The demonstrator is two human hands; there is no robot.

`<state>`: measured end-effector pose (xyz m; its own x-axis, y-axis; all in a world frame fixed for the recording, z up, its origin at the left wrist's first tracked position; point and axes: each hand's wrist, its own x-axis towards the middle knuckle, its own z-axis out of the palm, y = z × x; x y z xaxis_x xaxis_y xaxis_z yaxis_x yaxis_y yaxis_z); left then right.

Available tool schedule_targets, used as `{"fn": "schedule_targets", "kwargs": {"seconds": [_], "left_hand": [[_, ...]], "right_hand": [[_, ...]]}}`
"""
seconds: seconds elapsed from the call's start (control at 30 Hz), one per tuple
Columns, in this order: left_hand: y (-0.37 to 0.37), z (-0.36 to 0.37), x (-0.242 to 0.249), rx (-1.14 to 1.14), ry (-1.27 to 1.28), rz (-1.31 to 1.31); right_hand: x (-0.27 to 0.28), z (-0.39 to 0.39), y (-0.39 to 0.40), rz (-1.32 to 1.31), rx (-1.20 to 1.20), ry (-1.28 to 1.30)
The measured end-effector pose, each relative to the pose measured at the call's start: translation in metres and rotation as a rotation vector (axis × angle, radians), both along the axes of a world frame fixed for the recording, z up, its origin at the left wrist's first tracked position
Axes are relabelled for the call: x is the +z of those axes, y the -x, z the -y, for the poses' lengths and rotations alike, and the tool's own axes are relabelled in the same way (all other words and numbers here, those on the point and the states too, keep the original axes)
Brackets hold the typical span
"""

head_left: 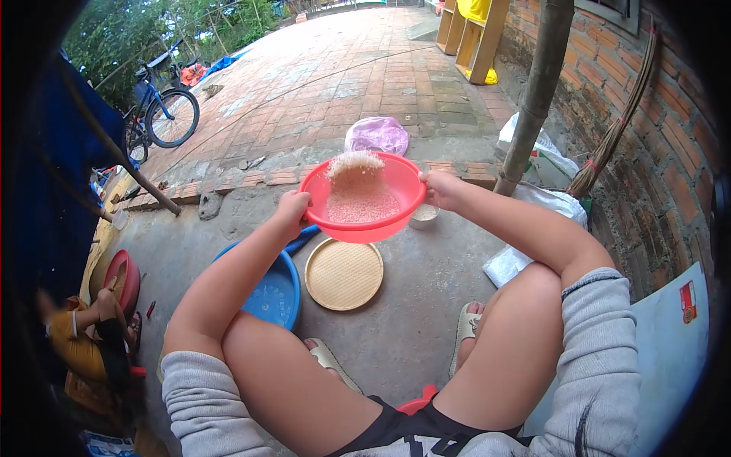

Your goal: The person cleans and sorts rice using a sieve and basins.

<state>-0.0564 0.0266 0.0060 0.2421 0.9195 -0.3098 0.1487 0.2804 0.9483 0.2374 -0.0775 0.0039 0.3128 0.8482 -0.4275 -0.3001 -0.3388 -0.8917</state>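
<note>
A red plastic basin is held up in front of me over the ground, tilted so its inside faces me. My left hand grips its left rim and my right hand its right rim, fingers closed on both sides. Pale grains that look like rice lie in the basin, with a clump lifted at the far rim, seemingly in the air. Below it rests a round woven bamboo tray. A blue basin stands left of the tray, partly behind my left arm. Near my right hand, a small container sits on the ground.
A pink plastic bag lies beyond the basin by a low brick edge. At the left, another person sits near a red basin. A wooden post and white sacks stand right. A bicycle is farther off.
</note>
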Motion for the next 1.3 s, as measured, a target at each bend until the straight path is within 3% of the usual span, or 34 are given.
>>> {"fn": "schedule_targets", "kwargs": {"seconds": [0.1, 0.2, 0.23, 0.3, 0.37, 0.43, 0.5, 0.6, 0.63, 0.7, 0.77, 0.83, 0.9, 0.97, 1.0, 1.1, 1.13, 1.17, 1.23, 1.27, 1.3], "left_hand": [[-0.003, 0.012, 0.021, 0.014, 0.085, -0.049], [-0.001, 0.0, 0.032, 0.007, -0.299, 0.159], [-0.005, 0.003, 0.043, 0.003, -0.295, 0.161], [-0.008, 0.009, 0.063, 0.101, -0.627, 0.371], [-0.005, 0.006, 0.057, 0.096, -0.583, 0.339], [-0.002, 0.005, 0.044, 0.087, -0.543, 0.303], [0.001, 0.01, 0.025, -0.032, -0.203, 0.062], [0.0, 0.011, 0.02, -0.073, 0.018, -0.054], [-0.001, 0.014, 0.024, -0.072, 0.02, -0.054], [-0.004, 0.022, 0.036, -0.038, -0.221, 0.099], [0.001, 0.009, 0.05, -0.046, -0.499, 0.211], [0.0, 0.016, 0.072, -0.005, -0.611, 0.3], [0.002, 0.012, 0.068, 0.001, -0.577, 0.267], [0.002, 0.012, 0.058, 0.008, -0.545, 0.23], [0.0, 0.018, 0.048, 0.01, -0.408, 0.149], [0.002, 0.022, 0.018, 0.017, -0.129, 0.01], [0.002, 0.021, 0.014, 0.018, 0.008, -0.043], [0.004, 0.018, 0.01, 0.021, 0.008, -0.042], [0.002, 0.023, 0.024, -0.024, -0.304, 0.015], [0.003, 0.026, 0.033, -0.027, -0.299, 0.01], [0.003, 0.029, 0.047, -0.008, -0.499, 0.091]], "right_hand": [[-0.01, -0.01, -0.001, -0.04, -0.043, -0.008], [0.047, 0.008, 0.007, 0.173, -0.115, -0.333], [0.061, 0.012, 0.008, 0.221, -0.085, -0.459], [0.072, 0.015, 0.009, 0.223, -0.059, -0.525], [0.071, 0.014, 0.009, 0.217, -0.032, -0.595], [0.053, 0.012, 0.007, 0.154, 0.012, -0.299], [0.031, 0.013, 0.002, 0.125, 0.039, -0.167], [0.01, 0.006, -0.001, 0.038, 0.045, -0.021], [0.014, 0.005, 0.003, 0.037, 0.046, -0.019], [0.032, 0.008, 0.007, 0.167, -0.13, -0.206], [0.057, 0.015, 0.006, 0.179, -0.095, -0.325], [0.071, 0.015, 0.003, 0.253, 0.02, -0.627], [0.07, 0.018, 0.006, 0.254, 0.034, -0.633], [0.052, 0.015, 0.005, 0.157, 0.009, -0.346], [0.043, 0.016, 0.002, 0.13, 0.056, -0.212], [0.015, 0.019, 0.003, 0.178, 0.143, -0.123], [0.01, 0.019, 0.009, 0.183, 0.052, -0.138], [0.01, 0.017, 0.008, 0.184, 0.054, -0.138], [0.007, 0.009, 0.003, 0.28, -0.088, -0.248], [0.01, 0.008, -0.003, 0.321, -0.033, -0.353], [0.018, 0.013, -0.001, 0.318, -0.034, -0.348]]}}
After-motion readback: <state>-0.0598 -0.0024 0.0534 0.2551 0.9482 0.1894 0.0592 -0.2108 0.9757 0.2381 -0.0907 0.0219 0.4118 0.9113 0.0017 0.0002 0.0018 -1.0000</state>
